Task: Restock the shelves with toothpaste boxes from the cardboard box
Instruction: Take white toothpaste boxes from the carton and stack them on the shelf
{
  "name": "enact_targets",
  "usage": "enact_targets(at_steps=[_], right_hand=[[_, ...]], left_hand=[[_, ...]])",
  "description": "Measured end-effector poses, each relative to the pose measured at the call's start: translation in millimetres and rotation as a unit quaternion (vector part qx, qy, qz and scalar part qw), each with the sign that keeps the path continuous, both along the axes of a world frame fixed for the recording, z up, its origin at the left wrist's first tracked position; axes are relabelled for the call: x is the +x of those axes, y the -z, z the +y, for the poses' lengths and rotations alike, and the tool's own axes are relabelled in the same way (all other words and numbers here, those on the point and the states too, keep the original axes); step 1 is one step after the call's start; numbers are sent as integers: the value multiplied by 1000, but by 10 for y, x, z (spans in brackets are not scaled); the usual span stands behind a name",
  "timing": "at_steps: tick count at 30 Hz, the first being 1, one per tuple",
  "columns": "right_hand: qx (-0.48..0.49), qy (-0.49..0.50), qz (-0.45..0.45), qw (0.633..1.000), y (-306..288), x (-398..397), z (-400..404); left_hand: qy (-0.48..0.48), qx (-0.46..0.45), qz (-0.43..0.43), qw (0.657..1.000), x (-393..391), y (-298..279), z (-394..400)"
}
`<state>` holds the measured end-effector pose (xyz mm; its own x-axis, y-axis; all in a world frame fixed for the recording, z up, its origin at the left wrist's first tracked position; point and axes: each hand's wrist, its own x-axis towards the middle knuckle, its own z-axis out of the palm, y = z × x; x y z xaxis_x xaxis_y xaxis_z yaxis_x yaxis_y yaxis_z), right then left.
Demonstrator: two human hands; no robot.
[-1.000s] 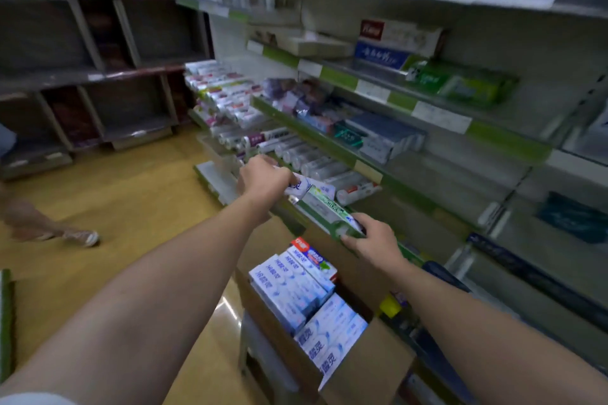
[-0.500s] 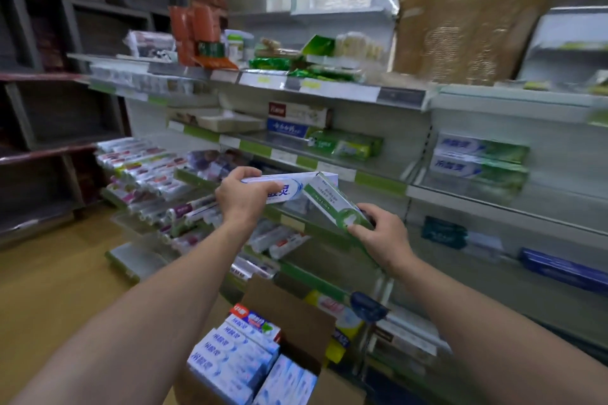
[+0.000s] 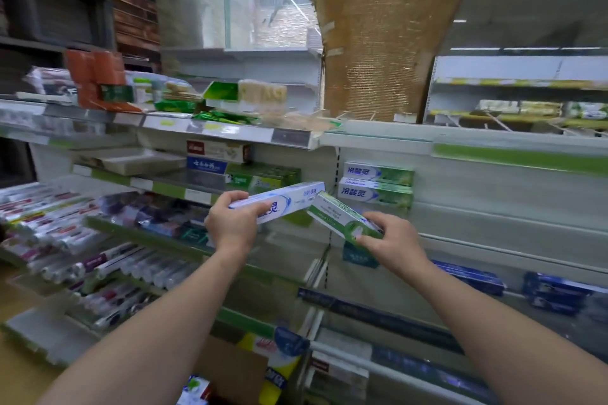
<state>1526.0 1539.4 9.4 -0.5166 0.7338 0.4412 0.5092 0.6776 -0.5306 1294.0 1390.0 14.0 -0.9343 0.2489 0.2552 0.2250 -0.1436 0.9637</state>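
Head view: our left hand (image 3: 234, 226) grips a white-blue toothpaste box (image 3: 283, 201), our right hand (image 3: 388, 242) a green toothpaste box (image 3: 342, 216), both raised toward two stacked boxes (image 3: 376, 186) shelved at one o'clock. Neither is placed yet; the cardboard box (image 3: 230, 368) at six o'clock holds more, so we judge plenty remains.

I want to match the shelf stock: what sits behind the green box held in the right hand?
Behind the green box, two stacked green-and-white boxes lie on the shelf. The right hand and box hide what lies lower.
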Motion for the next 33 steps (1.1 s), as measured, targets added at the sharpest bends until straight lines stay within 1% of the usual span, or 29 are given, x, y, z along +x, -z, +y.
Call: enact_targets(at_steps=[5, 10, 12, 17, 22, 27, 30, 33], right_hand=[[-8, 24, -11, 1000, -139, 318, 244], [-6, 45, -6, 999, -214, 385, 463], [-3, 54, -9, 998, -236, 364, 528], [17, 85, -36, 996, -257, 216, 710], [12, 107, -53, 993, -326, -4, 858], [54, 136, -87, 985, -402, -179, 1070], [78, 130, -106, 983, -432, -227, 1241], [133, 127, -133, 974, -416, -247, 1427]], left_hand=[[-27, -25, 20, 999, 361, -63, 331], [-56, -52, 45, 996, 485, -60, 513], [-63, -61, 54, 995, 453, -58, 582], [-53, -33, 59, 996, 204, -41, 775], [-41, -24, 79, 996, -61, 20, 969], [-26, -37, 67, 997, -221, 43, 1147], [-27, -32, 61, 997, -305, 18, 1265], [-27, -24, 60, 998, -348, 0, 1378]])
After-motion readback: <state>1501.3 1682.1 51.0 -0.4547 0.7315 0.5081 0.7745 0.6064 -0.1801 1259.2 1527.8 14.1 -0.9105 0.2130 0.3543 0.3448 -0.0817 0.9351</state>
